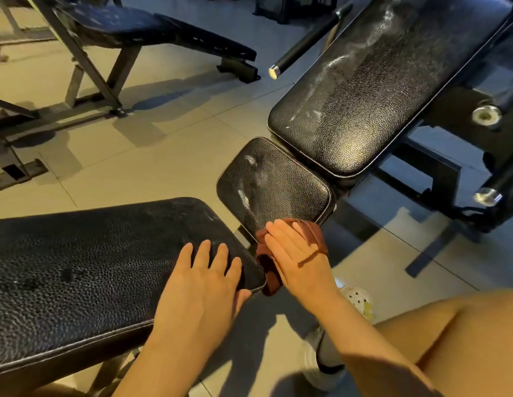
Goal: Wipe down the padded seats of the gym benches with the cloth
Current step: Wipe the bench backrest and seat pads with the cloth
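Pressing our right hand (297, 253) flat, fingers straight, we hold the brown cloth (278, 247) on the near edge of the small black seat pad (274, 184). The cloth is bunched up and partly hidden under our hand. White smears show on the pad. Our left hand (205, 277) rests open on the long bench (86, 270), with its thumb tucked under the end.

Gym, padded weight benches (378, 90), steel frames, tiled floor (163, 138)
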### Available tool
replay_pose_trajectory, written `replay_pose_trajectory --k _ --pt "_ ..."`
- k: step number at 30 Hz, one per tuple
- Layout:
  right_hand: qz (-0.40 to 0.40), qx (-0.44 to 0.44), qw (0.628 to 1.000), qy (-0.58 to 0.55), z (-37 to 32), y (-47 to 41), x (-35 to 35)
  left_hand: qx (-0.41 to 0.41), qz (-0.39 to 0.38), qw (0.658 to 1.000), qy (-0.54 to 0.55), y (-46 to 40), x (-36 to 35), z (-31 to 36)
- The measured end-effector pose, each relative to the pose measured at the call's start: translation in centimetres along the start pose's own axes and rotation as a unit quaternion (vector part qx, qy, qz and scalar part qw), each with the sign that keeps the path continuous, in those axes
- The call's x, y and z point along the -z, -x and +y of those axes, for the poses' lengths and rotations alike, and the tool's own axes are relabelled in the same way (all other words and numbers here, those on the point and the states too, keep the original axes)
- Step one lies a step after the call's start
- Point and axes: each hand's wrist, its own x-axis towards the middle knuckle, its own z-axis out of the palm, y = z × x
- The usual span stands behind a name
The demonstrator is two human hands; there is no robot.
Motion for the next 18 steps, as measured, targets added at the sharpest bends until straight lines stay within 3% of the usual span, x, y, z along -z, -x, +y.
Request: replay_pose_trajectory --k 2,5,9,13,18 --pt "0.029 -0.042 0.996 -0.069 -0.6 0.8 1.0 0.014 0.010 1.000 0.015 0.0 -0.2 -0.1" --pt "0.042 -0.208 0.965 -0.155 -2.2 2.6 2.7 0.000 0.039 0.998 0.057 -0.1 -0.1 -0.4" --pt "0.086 -0.454 0.841 -0.281 -3.3 5.0 4.6 0.002 0.071 0.997 0.036 -0.4 -1.4 -0.7" --pt "0.128 -0.477 0.807 -0.324 -3.4 4.5 5.4 -0.004 0.119 0.991 0.063 -0.6 -0.2 0.1" --pt "0.203 -0.492 0.775 -0.341 -2.5 3.8 6.1 0.021 0.098 0.993 0.057 -1.4 -0.2 1.5"
